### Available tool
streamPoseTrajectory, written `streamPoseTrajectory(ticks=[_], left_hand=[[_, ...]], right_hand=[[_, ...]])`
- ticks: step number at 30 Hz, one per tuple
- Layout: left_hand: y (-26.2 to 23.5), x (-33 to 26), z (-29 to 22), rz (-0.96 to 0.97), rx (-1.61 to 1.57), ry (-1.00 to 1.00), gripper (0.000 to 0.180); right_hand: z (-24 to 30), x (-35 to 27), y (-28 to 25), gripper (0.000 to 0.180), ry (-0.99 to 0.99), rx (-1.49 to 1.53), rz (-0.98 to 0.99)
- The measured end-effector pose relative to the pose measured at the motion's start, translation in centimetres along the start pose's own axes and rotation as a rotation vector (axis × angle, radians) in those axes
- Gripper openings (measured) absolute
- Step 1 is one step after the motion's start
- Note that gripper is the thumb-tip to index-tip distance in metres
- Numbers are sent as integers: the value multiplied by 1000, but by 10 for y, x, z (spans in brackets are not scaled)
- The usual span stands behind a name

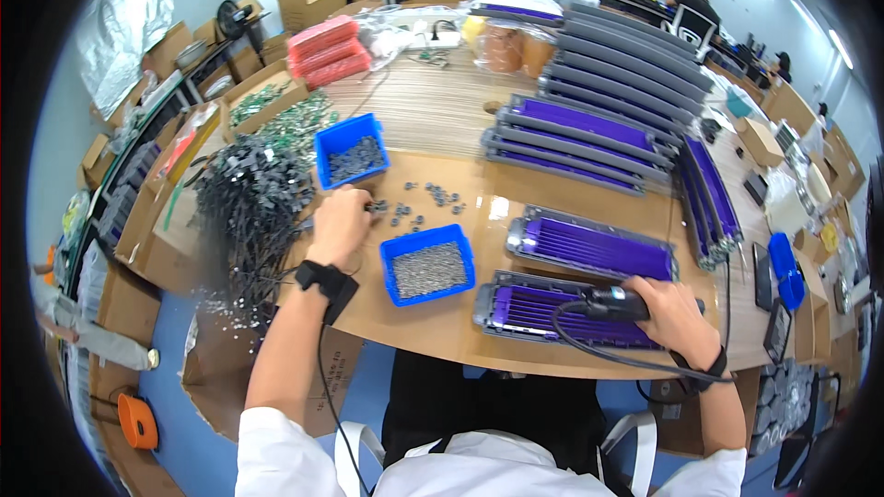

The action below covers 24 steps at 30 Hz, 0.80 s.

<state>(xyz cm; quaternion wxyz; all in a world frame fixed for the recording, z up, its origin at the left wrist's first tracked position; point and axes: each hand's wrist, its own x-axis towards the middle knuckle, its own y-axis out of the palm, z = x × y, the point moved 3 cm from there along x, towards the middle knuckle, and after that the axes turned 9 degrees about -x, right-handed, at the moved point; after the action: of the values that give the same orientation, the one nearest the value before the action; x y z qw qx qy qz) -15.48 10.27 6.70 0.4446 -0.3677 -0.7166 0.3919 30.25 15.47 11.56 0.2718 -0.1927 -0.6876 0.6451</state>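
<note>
My right hand (677, 317) is wrapped round a black corded electric screwdriver (615, 304), held level over the nearest grey-and-purple slatted housing (543, 313). A second such housing (599, 247) lies just behind it. At the left, the fingers of my left hand (343, 225) are pinched together at a small grey round part (376, 207). Several like parts (442, 193) are scattered to the right of those fingers. Behind this hand stands a blue bin of dark grey parts (355, 158). To its right, a blue bin (428, 265) holds many small metal screws.
A stack of grey-and-purple housings (626, 64) fills the back right, with more standing on edge (709, 202) at the right. Black cabled pieces (253, 193) are heaped at the left, near green circuit boards (276, 110). Red wrapped packs (327, 51) lie behind. The screwdriver's cord (589, 350) loops along the front.
</note>
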Motion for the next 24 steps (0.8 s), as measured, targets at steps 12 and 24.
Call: streamPoseTrajectory(ticks=[12,24], left_hand=[[-180,-66,-39,-691,-710,120,25],[-300,-201,4,-1001,-959,635,32]], right_hand=[[3,-15,1,52,51,45,65],[1,-15,8,51,69,84,63]])
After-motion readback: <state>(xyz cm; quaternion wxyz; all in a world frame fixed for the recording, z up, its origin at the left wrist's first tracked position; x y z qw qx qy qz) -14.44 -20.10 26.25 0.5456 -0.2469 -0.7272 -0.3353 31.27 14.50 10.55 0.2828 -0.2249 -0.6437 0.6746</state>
